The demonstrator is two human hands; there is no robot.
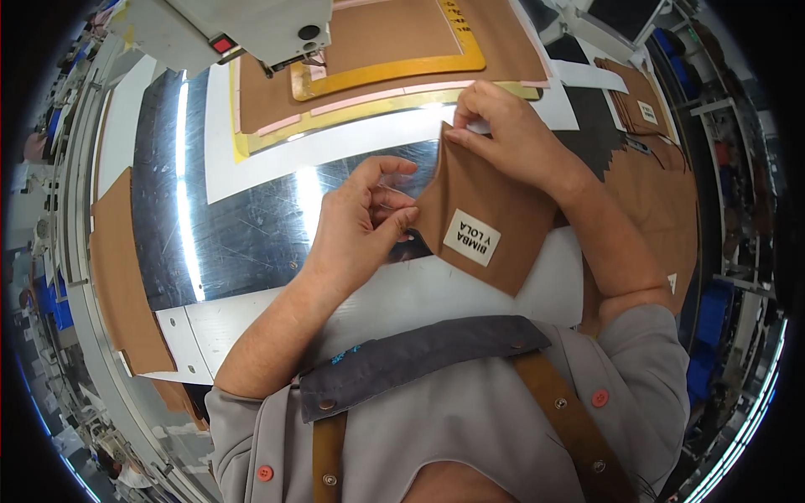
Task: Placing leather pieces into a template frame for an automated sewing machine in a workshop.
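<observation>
A brown fabric piece [490, 189] with a white printed label [472, 238] sewn on it is held over the table, tilted, its lower corner pointing toward me. My right hand [507, 134] pinches its far corner between thumb and fingers. At the left corner, the thumb and curled fingers of my left hand [360, 210] close on the fabric edge, while the index finger arches away from it. Between the hands, the upper left edge of the piece bends into a fold.
Ahead is a sewing machine head [251, 33], beside a yellow template frame [390, 80] over brown material. A shiny metal plate [243, 226] covers the table. Brown pieces [629, 92] are stacked at the right, with small snips [637, 145] nearby. More brown material [126, 285] hangs at left.
</observation>
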